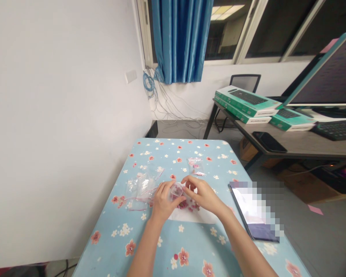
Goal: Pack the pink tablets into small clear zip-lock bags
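Observation:
My left hand is closed around the edge of a small clear plastic bag, thumb in front and fingers behind. On its right side, my right hand has its fingers curled in a pinch near the bag's edge; what lies between the fingertips is too small to make out. Below both hands, small pink and red pieces are scattered on a white sheet, partly hidden by the hands. Left of my left hand lie several clear plastic bags.
Another clear bag with pink pieces lies beyond my hands on the flowered tablecloth. A tablet rests at the right edge. A desk with keyboard boxes, a phone and a monitor stands at the right.

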